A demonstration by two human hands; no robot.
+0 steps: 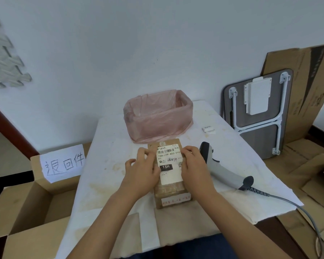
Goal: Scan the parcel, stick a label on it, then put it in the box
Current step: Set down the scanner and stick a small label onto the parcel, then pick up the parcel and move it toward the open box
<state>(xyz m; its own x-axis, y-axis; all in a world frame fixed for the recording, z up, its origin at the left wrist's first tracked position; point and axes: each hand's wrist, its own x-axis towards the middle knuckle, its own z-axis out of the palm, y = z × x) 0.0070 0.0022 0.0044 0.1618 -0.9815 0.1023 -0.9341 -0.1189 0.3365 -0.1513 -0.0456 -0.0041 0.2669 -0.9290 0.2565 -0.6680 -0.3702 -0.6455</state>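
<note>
A brown cardboard parcel [173,196] lies flat in the middle of the white-covered table [108,165]. A white shipping label [169,161] with a barcode and "15H" covers its top. My left hand [141,171] presses on the label's left edge and my right hand [194,165] on its right edge, fingers bent down onto the parcel. A grey handheld scanner [223,170] lies on the table just right of my right hand, its cable trailing off the front right. An open cardboard box [32,199] with a handwritten paper sign [63,163] stands on the floor at the left.
A box lined with a pink plastic bag [157,116] stands behind the parcel. Small white paper scraps [208,129] lie at the table's back right. A folded table [258,113] and flattened cardboard [310,86] lean on the wall at right.
</note>
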